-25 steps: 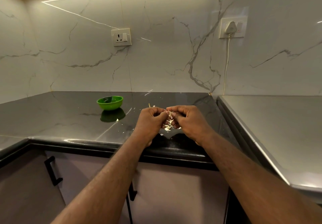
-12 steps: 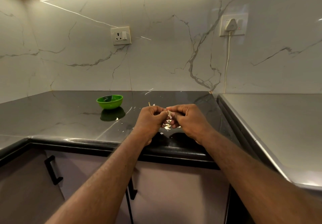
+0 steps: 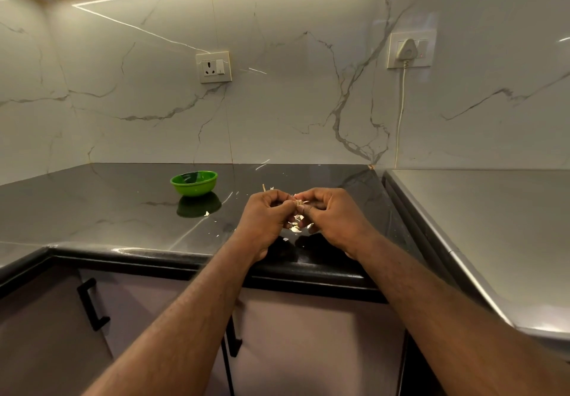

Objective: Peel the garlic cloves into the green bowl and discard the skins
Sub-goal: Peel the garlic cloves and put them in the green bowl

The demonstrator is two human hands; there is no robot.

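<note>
Clove is pinched by my left hand and right hand; I advise short pulls, dropping skins onto the near tabletop.

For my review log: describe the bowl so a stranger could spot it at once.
Find the black countertop under the marble wall. Below the empty wall socket, left of the left hand, sits the green bowl. It is the only vessel there and the only bright green thing.

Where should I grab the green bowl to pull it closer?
Pinch the green bowl at its near right rim, thumb inside, coming from the right. It stands upright and open, and its rounded, sloping wall would likely slip; the thin lip suits a pinch.
</note>
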